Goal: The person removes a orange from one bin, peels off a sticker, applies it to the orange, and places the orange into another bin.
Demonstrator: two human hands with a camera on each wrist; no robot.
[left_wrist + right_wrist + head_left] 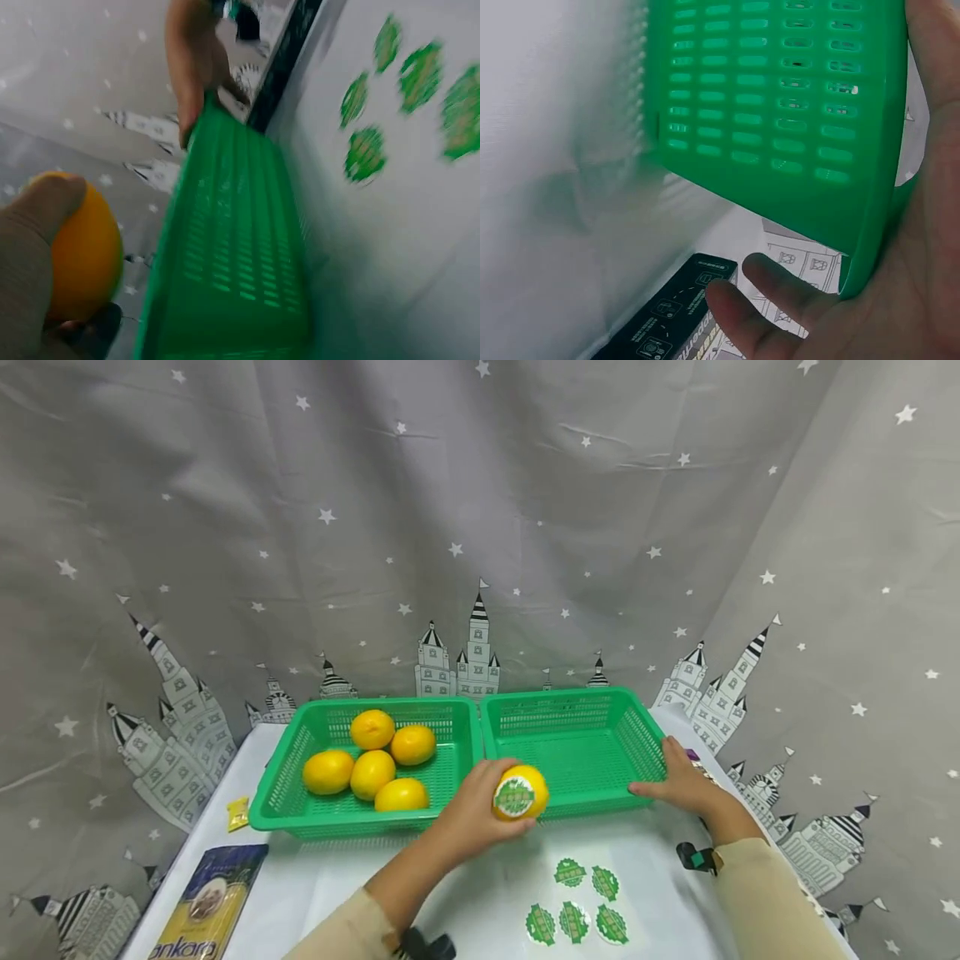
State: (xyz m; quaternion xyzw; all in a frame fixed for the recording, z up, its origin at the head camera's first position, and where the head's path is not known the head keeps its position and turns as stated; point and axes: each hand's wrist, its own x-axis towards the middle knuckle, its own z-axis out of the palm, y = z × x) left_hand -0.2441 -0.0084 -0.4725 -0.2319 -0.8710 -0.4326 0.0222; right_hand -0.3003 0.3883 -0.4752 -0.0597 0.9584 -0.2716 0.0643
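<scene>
My left hand (474, 810) grips a yellow lemon (534, 783) between thumb and fingers, at the near left corner of the right green basket (592, 806). A round green-and-white sticker (514, 797) shows on the lemon's near side. In the left wrist view the lemon (90, 255) is beside the basket's wall (232, 225). My right hand (684, 782) holds the right basket's near right corner, the rim lying between thumb and fingers in the right wrist view. Several lemons (372, 775) lie in the left green basket (352, 825).
Several green-and-white stickers (573, 922) lie on the white table (480, 893) in front of the right basket. A blue-and-yellow packet (210, 902) and a small yellow sachet (237, 813) lie at the left. A black box (679, 307) stands by the right basket. Behind hangs a grey curtain (480, 527).
</scene>
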